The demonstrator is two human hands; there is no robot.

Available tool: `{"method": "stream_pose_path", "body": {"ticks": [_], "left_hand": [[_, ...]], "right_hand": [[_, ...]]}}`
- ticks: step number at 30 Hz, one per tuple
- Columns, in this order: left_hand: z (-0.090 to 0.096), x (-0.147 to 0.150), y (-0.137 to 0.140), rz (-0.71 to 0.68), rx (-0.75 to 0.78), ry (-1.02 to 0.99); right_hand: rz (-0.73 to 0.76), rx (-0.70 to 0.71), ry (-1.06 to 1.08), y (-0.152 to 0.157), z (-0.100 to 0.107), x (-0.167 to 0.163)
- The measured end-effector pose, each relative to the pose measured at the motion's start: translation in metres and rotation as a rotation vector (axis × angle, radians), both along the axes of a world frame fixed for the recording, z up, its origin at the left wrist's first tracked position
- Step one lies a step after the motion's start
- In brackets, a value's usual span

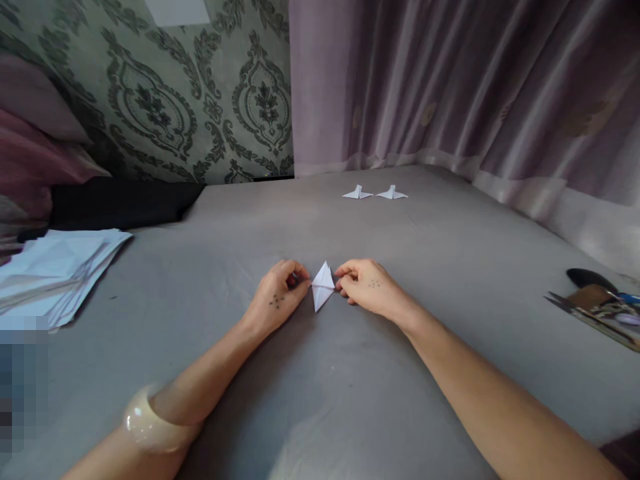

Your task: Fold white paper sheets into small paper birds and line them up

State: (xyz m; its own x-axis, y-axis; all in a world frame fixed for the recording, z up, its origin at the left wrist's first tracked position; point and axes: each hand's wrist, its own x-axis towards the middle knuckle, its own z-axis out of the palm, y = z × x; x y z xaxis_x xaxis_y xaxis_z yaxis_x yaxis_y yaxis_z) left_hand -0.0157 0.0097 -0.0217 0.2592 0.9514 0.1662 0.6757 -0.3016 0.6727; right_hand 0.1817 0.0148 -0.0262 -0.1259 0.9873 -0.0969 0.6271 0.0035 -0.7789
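Observation:
A small white folded paper [323, 288], diamond-shaped with a crease across its middle, is held between my two hands over the grey cloth surface. Its left corner meets the pinched thumb and forefinger of my left hand [281, 293], whose wrist carries a pale bangle [155, 423]. At the opposite corner are the closed fingertips of my right hand [370, 285]. Both hands have small dark dots on their backs. Farther back, two white folded paper figures [359, 193] with spread wings stand side by side.
A stack of white paper sheets [65, 267] lies at the left, near a black cloth [120, 203]. Scissors [570, 307] and other small items lie at the right edge. Purple curtains [400, 80] and a patterned wall [200, 93] border the grey surface [240, 220].

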Motion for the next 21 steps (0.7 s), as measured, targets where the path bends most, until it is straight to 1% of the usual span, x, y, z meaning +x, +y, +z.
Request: {"method": "stream_pose_path", "body": {"ticks": [1, 4, 6, 9, 11, 13, 15, 17, 19, 21], "left_hand": [[0.000, 0.002, -0.003, -0.025, 0.041, -0.005], [-0.006, 0.009, -0.011, -0.207, 0.147, 0.051], [-0.012, 0.011, -0.013, -0.250, 0.199, 0.135], [-0.019, 0.009, -0.010, -0.218, 0.241, 0.213], [-0.019, 0.006, -0.009, -0.197, 0.266, 0.254], [-0.016, 0.004, -0.009, -0.191, 0.299, 0.338], [-0.011, 0.004, -0.011, -0.213, 0.335, 0.441], [-0.007, 0.005, -0.013, -0.236, 0.365, 0.499], [-0.005, 0.006, -0.014, -0.225, 0.377, 0.468], [-0.004, 0.006, -0.012, -0.156, 0.322, 0.350]], "right_hand": [[-0.003, 0.003, 0.015, 0.001, -0.002, 0.001], [0.001, -0.006, 0.037, 0.000, 0.000, 0.000], [0.010, -0.023, 0.055, -0.003, 0.006, -0.002], [0.066, -0.051, 0.119, -0.006, 0.015, -0.006], [0.093, -0.071, 0.170, -0.007, 0.018, -0.008], [0.080, -0.076, 0.212, -0.006, 0.017, -0.008], [0.048, -0.065, 0.237, -0.005, 0.016, -0.008], [0.018, -0.046, 0.239, -0.003, 0.014, -0.007], [-0.015, -0.024, 0.210, -0.002, 0.013, -0.006], [-0.058, 0.004, 0.168, -0.001, 0.012, -0.006]]}}
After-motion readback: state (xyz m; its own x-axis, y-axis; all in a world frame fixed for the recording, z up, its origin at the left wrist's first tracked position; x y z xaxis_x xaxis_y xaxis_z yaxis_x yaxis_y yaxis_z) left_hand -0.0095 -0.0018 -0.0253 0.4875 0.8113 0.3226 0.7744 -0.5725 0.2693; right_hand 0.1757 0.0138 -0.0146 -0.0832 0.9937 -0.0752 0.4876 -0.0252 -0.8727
